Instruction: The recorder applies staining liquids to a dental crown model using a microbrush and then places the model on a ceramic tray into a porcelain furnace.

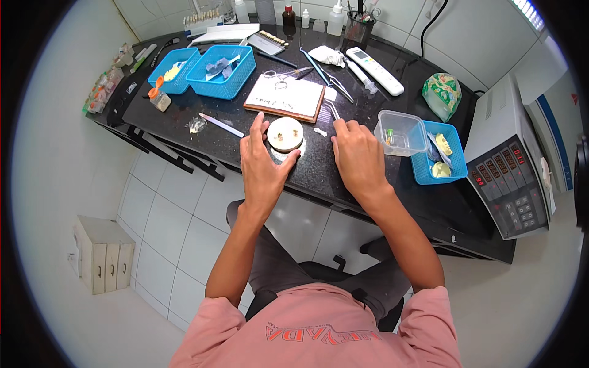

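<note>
Disc [285,134], round, pale cream and flat, is seen lying on the black desk [184,126] between the 2 hands, face up, so no long axis can be made out; 2 small dark marks are seen on its top. The left hand [261,164] is laid flat just beside it, palm down, fingers spread and pointing away from the body, with the thumb curving under the disc's near edge, apparently touching it. It is open and grips nothing. The right hand [356,156] is set palm down at the disc's right, a little apart from it, with fingers curled at the tips; whether something small is pinched beneath them cannot be told. Metal tweezers [331,110] are seen just beyond its fingertips, their long axis running away from the person. Both forearms are stretched forward from the lower edge. A clear plastic tub [402,132] stands right of the right hand, beside a blue basket [438,159].
</note>
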### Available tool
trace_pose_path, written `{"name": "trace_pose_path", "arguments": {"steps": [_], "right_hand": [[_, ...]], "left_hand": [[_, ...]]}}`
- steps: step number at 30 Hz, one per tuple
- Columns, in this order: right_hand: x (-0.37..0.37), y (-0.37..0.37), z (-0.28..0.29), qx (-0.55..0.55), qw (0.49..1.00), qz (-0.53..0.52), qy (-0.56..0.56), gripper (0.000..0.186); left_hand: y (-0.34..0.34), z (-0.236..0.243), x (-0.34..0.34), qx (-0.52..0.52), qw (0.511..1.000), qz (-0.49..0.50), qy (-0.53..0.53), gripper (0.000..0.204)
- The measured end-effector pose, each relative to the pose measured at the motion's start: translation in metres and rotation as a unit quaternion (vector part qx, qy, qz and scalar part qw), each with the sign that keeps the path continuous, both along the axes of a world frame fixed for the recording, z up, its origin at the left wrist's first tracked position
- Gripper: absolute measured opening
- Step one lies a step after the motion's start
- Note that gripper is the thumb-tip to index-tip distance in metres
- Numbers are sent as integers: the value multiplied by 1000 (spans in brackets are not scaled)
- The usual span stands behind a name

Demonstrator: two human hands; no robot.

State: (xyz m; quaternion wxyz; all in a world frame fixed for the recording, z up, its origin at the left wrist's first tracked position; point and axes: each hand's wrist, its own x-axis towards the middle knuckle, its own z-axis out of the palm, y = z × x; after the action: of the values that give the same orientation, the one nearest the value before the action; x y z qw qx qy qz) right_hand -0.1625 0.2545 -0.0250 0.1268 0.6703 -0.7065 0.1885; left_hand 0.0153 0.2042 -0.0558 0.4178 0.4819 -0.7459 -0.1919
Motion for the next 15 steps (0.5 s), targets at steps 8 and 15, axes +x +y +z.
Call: {"name": "trace_pose_path", "arguments": {"steps": [8,15], "right_hand": [[-9,-11,-8,7,999,-37,20,15],[-12,4,2,-8,999,-20,-40,20]], "left_hand": [[-8,0,-9,-13,1000,13,-6,92],[-7,4,-8,-19,1000,11,2,91]]}}
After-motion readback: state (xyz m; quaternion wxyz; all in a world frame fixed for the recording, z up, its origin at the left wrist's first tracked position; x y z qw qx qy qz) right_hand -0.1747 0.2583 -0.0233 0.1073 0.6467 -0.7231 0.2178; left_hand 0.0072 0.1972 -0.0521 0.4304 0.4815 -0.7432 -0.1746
